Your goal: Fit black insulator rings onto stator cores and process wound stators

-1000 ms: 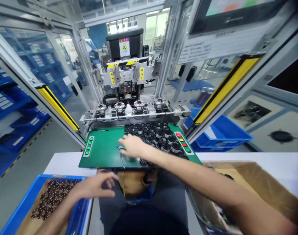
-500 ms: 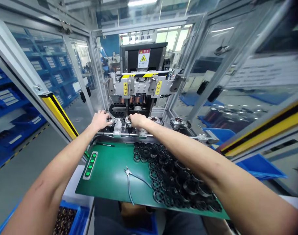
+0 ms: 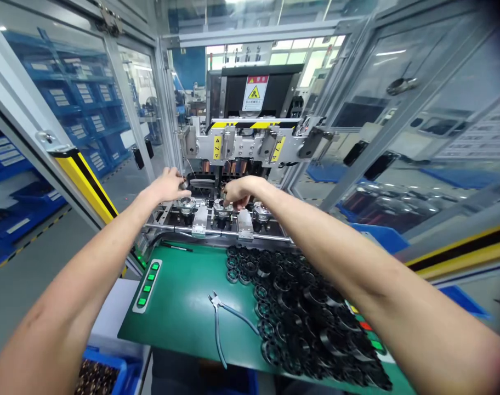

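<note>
- At the far left, a blue plastic bin of small brown wound parts [image 3: 104, 376] sits below the near-left corner of the green work mat [image 3: 184, 299].
- Our left hand [image 3: 168, 185] is raised over the leftmost round metal wound part [image 3: 186, 206] seated on the machine's fixture rail [image 3: 217, 227]. The fingers are pinched together, perhaps on a fine wire end; we cannot tell what, if anything, they hold.
- Our right hand [image 3: 238, 192] curls down over the second round wound part [image 3: 222, 208], fingertips closed at its top; what they grip is hidden.
- We judge the step in hand to be dressing or seating the parts on the rail. The next move calls for fine fingertip work at each seat, one hand to a part.
- A third seated part [image 3: 261, 211] waits just right of our right hand.
- On the mat, slim grey-handled pliers [image 3: 220, 315] lie near the middle, apart from both hands.
- A heap of black ring-shaped cores [image 3: 303, 318] covers the mat's right half, under our right forearm, which could brush it.
- The yellow-labelled press head [image 3: 245, 145] hangs close above the hands.
</note>
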### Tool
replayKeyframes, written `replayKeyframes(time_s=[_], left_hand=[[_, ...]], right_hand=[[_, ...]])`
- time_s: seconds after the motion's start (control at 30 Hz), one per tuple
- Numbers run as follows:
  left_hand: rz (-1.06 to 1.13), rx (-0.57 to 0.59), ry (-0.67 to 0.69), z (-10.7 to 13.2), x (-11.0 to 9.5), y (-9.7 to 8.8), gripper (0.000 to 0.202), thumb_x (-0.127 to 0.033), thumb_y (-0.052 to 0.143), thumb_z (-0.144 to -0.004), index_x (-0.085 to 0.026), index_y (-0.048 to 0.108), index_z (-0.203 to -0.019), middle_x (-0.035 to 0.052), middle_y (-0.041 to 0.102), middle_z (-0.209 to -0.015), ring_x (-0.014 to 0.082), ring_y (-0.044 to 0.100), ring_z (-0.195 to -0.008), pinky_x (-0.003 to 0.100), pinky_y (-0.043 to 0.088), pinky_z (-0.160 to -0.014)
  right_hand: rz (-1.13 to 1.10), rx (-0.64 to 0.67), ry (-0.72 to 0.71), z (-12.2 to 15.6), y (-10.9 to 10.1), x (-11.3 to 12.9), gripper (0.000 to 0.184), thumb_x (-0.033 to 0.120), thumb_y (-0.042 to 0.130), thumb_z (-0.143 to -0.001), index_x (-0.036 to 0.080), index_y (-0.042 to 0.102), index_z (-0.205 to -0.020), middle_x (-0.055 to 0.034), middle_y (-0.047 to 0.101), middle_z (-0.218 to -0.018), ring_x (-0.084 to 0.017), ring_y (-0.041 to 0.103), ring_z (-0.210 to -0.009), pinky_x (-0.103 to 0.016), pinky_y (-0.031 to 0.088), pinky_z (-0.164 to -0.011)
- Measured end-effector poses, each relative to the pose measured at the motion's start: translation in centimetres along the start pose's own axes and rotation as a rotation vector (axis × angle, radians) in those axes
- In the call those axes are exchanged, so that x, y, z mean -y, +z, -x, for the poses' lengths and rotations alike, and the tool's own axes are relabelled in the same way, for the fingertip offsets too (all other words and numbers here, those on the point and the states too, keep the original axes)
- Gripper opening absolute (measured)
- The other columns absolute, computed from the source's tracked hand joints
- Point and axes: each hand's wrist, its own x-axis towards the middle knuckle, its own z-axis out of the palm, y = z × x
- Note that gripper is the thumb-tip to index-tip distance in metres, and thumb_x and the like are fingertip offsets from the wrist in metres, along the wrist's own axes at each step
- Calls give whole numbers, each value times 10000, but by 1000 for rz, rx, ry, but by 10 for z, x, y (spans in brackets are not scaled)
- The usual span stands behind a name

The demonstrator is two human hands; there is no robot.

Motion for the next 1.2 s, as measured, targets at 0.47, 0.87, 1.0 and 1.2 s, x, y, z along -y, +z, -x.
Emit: replayKeyframes(time_s=[0.47, 0.87, 1.0, 1.2], left_hand=[[194, 151, 82, 226, -72, 127, 222, -277, 943, -991, -198, 840, -1172, 134, 790, -1403, 345, 736, -1327, 529, 631, -1154], [226, -220, 273, 8, -199, -15, 404, -432, 850, -1114, -238, 790, -1463, 122, 697, -1622, 355, 580, -1607, 556, 514, -1371], [108, -148, 229, -57, -255, -2, 420, -449, 866, -1117, -186, 793, -1436, 160, 693, -1663, 392, 615, -1609, 656, 555, -1333], [-25, 47, 209, -101, -272, 18, 466, -511, 837, -1142, -190, 786, -1477, 165, 707, -1663, 385, 659, -1580, 675, 568, -1336]], right_hand=[[229, -43, -417, 83, 217, 66, 374, 434, 838, -1170, 191, 796, -1452, -117, 818, -1448, -284, 824, -1283, -522, 724, -1125], [210, -405, 245, 138, 5, -180, 380, 439, 827, -1175, 190, 789, -1459, -127, 806, -1469, -285, 814, -1283, -526, 715, -1134], [83, -265, 343, 131, 34, -232, 425, 436, 836, -1171, 186, 761, -1507, -120, 802, -1445, -264, 826, -1203, -473, 749, -1030], [-106, -146, 332, 100, 54, -256, 445, 450, 834, -1170, 192, 756, -1524, -130, 788, -1490, -280, 818, -1250, -495, 744, -1059]])
